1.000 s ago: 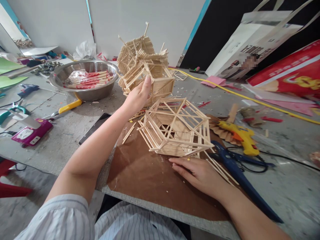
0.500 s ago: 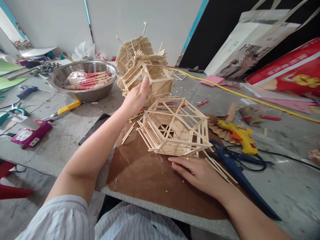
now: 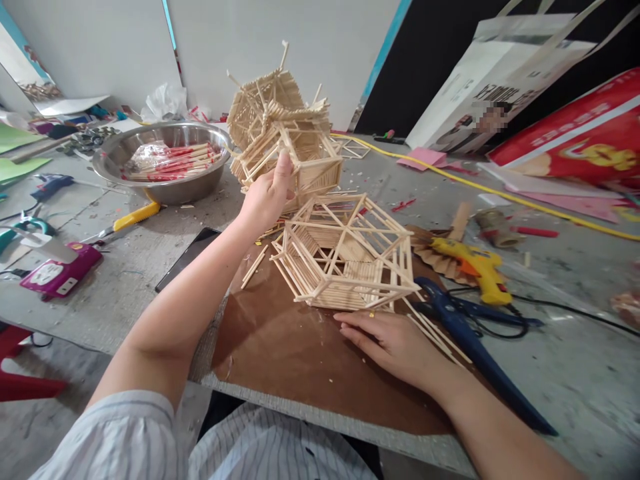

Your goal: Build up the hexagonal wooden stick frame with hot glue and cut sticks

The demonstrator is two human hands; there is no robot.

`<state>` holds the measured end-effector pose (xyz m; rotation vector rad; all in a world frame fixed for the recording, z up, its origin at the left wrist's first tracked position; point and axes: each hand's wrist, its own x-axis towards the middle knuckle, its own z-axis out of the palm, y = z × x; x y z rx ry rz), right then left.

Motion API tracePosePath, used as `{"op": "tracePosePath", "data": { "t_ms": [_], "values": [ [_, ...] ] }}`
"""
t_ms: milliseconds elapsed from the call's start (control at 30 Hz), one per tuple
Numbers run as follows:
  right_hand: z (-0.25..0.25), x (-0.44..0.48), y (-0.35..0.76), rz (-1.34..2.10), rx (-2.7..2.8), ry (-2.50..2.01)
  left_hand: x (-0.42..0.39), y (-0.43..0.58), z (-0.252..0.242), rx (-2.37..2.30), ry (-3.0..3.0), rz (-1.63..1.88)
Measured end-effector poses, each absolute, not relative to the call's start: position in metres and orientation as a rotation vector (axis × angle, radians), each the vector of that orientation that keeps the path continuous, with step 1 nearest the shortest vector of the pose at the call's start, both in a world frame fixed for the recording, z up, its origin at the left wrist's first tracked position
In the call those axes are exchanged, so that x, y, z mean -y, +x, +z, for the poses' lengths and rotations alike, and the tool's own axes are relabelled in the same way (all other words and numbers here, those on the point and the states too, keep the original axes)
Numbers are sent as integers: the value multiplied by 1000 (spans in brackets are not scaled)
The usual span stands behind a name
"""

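My left hand (image 3: 269, 193) grips the near side of a tall wooden-stick model (image 3: 306, 150), thumb up and the other fingers mostly hidden. That model has several many-sided sections and a few sticks poking out of its top. In front of it, a hexagonal stick frame (image 3: 345, 257) lies on a brown board (image 3: 280, 347), with spokes across its top and packed sticks along its sides. Beside the frame's near edge, my right hand (image 3: 383, 337) rests on the board with fingers stretched out, holding nothing. Loose thin sticks (image 3: 440, 333) lie just right of that hand.
Blue-handled cutters (image 3: 480, 360) and a yellow glue gun (image 3: 477, 267) lie to the right. At left are a metal bowl (image 3: 165, 190) of packaged sticks, a yellow utility knife (image 3: 136, 217), a dark phone (image 3: 186, 257) and a purple power socket (image 3: 63, 270). A yellow cable (image 3: 465, 183) crosses behind.
The whole view has shifted slightly, so everything sits a little further left. Both hands and both stick structures keep their places relative to one another.
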<state>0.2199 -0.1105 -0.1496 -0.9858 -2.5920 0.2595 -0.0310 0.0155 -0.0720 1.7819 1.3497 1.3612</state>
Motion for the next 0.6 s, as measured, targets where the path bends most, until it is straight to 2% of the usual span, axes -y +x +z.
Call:
{"op": "tracePosePath", "data": {
  "t_ms": [600],
  "values": [
    [-149,110,219,246,2597,-978,-9,-29,-57,-1289,1748,1243]
  ]
}}
